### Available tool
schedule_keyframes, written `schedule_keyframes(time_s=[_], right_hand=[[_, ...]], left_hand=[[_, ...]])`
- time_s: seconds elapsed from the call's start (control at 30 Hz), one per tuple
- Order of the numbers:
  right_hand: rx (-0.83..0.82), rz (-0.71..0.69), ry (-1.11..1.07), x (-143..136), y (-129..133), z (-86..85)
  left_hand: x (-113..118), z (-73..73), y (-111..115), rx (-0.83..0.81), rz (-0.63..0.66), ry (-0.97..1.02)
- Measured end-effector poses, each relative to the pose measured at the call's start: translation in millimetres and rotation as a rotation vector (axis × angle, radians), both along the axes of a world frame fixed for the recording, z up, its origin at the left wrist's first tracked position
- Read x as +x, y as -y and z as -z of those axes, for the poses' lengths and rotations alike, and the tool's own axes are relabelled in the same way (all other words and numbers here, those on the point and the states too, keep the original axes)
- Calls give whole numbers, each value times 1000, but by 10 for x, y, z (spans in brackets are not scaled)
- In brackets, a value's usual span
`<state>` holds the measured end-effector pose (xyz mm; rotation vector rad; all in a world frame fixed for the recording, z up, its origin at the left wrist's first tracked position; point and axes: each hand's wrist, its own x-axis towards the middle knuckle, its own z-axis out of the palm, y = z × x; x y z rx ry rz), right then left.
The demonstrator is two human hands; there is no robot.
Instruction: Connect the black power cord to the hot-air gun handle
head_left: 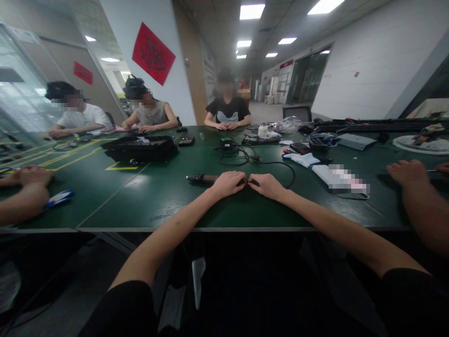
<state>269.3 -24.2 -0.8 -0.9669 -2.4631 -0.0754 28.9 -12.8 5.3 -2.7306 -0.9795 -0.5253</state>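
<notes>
My left hand [229, 183] is closed around the rear end of a dark electric screwdriver [201, 179], which lies lengthwise with its metal tip toward the left. My right hand [267, 186] pinches the end of a black power cable [293, 174]. Both hands meet over the table near its front edge, and the cable end sits right at the screwdriver's rear. Whether the two are joined is too small to tell. From my right hand the cable loops up and back toward a coil with a plug [257, 159].
On the green table [140, 206], a black bin [140, 149] stands to the left. To the right are a blue-and-white glove [305, 160] and a white packet [322, 177]. Other people's hands rest at both sides [409, 172]; several people sit across.
</notes>
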Motion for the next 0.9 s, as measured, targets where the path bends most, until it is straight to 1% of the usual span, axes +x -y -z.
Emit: schedule_keyframes(time_s=[0.17, 0.43, 0.73, 0.9], right_hand=[[-1, 12, 0, 2, 22, -21], [-37, -19, -18, -12, 62, -79], [-18, 9, 8, -35, 67, -84], [-5, 59, 16, -52, 60, -73]], left_hand=[[-6, 8, -1, 18, 32, -25], [-12, 50, -58, -10, 6, -4], [-5, 32, -48, 0, -4, -16], [-1, -17, -8, -11, -1, -62]])
